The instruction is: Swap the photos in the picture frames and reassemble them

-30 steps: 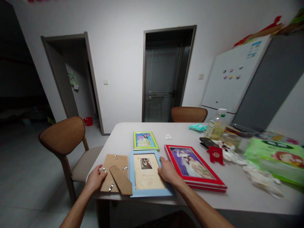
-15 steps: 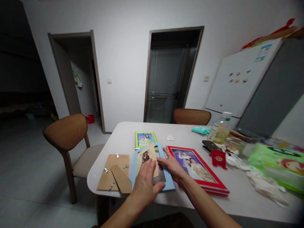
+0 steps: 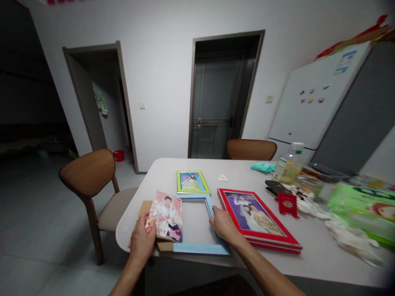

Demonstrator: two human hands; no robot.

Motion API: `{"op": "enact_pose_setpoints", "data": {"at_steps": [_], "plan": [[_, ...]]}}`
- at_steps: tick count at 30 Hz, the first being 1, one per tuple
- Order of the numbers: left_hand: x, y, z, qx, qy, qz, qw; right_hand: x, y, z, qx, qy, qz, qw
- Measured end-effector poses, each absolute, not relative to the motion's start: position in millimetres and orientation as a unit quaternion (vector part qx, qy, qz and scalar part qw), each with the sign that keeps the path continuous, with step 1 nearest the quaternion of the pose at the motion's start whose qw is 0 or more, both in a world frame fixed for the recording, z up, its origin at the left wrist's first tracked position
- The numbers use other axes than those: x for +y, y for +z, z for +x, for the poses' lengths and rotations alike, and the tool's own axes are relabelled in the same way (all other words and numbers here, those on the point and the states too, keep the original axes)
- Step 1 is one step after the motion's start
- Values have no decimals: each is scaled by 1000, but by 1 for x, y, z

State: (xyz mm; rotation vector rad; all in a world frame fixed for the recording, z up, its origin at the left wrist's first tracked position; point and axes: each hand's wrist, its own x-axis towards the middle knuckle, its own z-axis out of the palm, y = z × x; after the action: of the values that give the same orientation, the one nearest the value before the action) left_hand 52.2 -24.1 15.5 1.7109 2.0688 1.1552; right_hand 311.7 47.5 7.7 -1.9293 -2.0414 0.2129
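My left hand (image 3: 142, 237) is closed on the left edge of a pink photo print (image 3: 166, 216), held picture side up. The print covers the left side of a light blue picture frame (image 3: 200, 248) and part of a brown backing board (image 3: 146, 205). My right hand (image 3: 224, 224) grips the right side of the blue frame, through whose opening the tabletop shows. Just behind lies a yellow-green framed picture (image 3: 193, 190). Stacked red picture frames (image 3: 259, 218) lie beside my right hand, the top one showing a wedding photo.
On the table's (image 3: 163, 164) right side are a bottle (image 3: 288, 164), a dark object (image 3: 274, 188), a red stand-like piece (image 3: 287, 204), crumpled white cloth (image 3: 352, 240) and a green tissue pack (image 3: 361, 209). Wooden chairs stand left (image 3: 89, 172) and behind (image 3: 251, 149).
The cream-coloured sheet that lay over the blue frame is no longer seen. My left hand has moved left and holds the pink print. My right hand now grips the frame's right side.
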Motion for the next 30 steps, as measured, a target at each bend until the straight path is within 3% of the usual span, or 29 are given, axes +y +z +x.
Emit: {"op": "enact_pose_setpoints", "data": {"at_steps": [6,9,11,14,18,22,25,30], "plan": [[-35,7,51,717,268,642,32,46,5,309,-726,20,-676,124],[-36,10,50,718,232,656,-19,41,8,298,-743,4,-644,181],[-37,12,49,720,222,657,-38,40,5,283,-747,50,-611,257],[-37,11,55,690,254,677,-42,44,-5,253,-702,233,-586,330],[-33,5,78,574,310,758,14,50,-2,220,-575,442,-544,422],[-20,11,99,534,398,744,56,39,35,209,-527,494,-426,545],[-10,28,106,527,529,651,138,30,54,215,-540,502,-385,555],[-7,37,121,450,682,441,371,27,32,239,-439,522,-507,527]]}}
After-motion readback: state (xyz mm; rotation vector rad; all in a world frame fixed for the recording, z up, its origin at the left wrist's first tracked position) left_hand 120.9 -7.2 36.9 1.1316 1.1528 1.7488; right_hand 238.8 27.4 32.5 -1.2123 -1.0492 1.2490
